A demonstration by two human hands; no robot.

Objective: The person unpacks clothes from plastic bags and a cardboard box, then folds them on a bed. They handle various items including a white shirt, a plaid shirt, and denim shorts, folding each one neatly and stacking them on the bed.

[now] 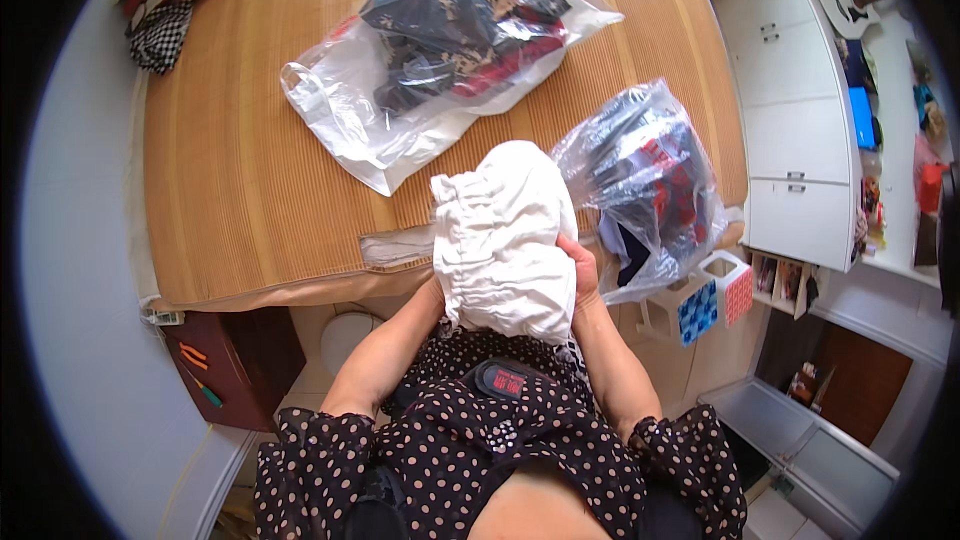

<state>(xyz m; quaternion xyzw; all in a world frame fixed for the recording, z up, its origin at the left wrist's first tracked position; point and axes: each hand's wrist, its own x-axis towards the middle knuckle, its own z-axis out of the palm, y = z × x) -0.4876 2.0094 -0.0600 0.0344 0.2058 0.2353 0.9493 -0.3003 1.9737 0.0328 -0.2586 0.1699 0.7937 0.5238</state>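
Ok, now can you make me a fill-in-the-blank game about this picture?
1. The right hand holds a gathered cloth whose colour is ____.
2. On the tan mat, you can count ____ plastic bags with things inside.
3. The white musical instrument at the upper right is a ____.
4. The pliers at the lower left have handles coloured ____.

Missing words: white; two; guitar; orange.

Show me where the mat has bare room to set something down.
The ribbed mat is barest at left, between the checkered cloth and the larger plastic bag; another patch lies upper right, between that bag and the white cabinet. Front right is crowded: smaller plastic bag beside held white gathered cloth.
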